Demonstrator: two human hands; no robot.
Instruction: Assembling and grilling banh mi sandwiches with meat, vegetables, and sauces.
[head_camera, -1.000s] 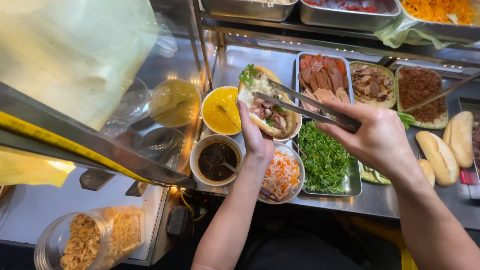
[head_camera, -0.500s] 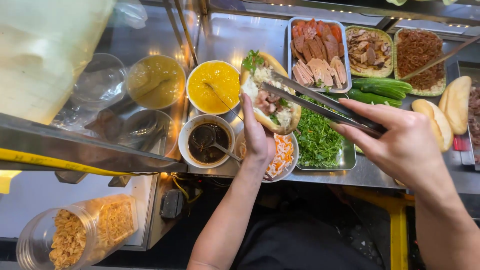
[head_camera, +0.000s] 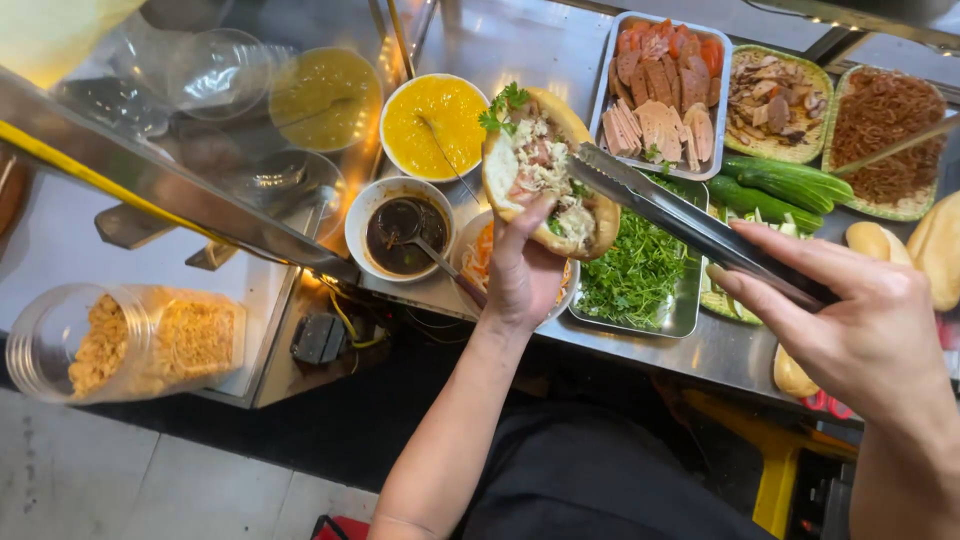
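Head camera is looking down on a steel counter (head_camera: 720, 350) that is holding trays and bowls of fillings. Nearest the sandwich, a tray of green herbs (head_camera: 640, 275) is sitting beside a tray of sliced meats (head_camera: 660, 95); a bowl of yellow sauce (head_camera: 435, 125) and a bowl of dark sauce (head_camera: 400, 232) with a spoon are standing to the left, and whole cucumbers (head_camera: 785, 182) are lying to the right. A clear jar of dried crumbs (head_camera: 130, 345) is resting lower left.

Left hand (head_camera: 520, 275) is gripping a split bread roll (head_camera: 545, 170) from below, fingers clamped round its crust, holding it above a bowl of shredded carrot (head_camera: 482, 255), cut side up and already stuffed with meat and a herb sprig. Right hand (head_camera: 860, 320) is closing its fingers round metal tongs (head_camera: 690, 222), whose tips are touching the filling; whether they are pinching anything is hard to tell.

Doing this well seems to call for keeping the roll level so nothing is spilling, and pressing the filling gently into the opening with the tongs rather than squashing the bread
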